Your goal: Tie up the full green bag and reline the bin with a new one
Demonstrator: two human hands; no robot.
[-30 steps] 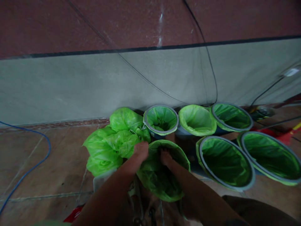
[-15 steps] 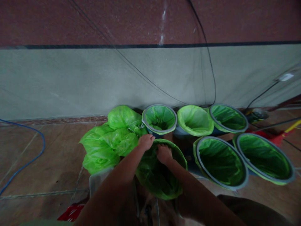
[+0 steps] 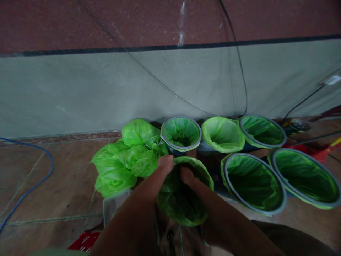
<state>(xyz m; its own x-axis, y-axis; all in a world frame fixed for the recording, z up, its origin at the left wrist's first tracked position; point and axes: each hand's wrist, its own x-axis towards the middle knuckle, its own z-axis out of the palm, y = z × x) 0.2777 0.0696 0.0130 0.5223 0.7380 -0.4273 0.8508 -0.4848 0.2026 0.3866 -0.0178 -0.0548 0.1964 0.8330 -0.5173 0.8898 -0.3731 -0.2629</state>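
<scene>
A trash bin lined with a green plastic bag (image 3: 183, 218) stands right in front of me, and the bag is folded out over its rim. My left hand (image 3: 165, 163) is closed on the bag's edge at the far left of the rim. Down inside the bin's mouth, my right hand (image 3: 186, 175) reaches toward the far wall of the liner; its fingers are hidden in shadow. Just beyond is a bin with a grey ring (image 3: 181, 132) holding down its liner.
Filled green bags (image 3: 114, 167) are heaped at the left beside a translucent tub (image 3: 110, 206). Several lined bins (image 3: 253, 183) stand to the right. A blue hose (image 3: 52, 160) curves over the tiled floor. Cables hang along the wall (image 3: 93, 92).
My right hand has gone deeper into the bin, so its fingers no longer show. My left hand stays at the rim, and the view has tilted slightly.
</scene>
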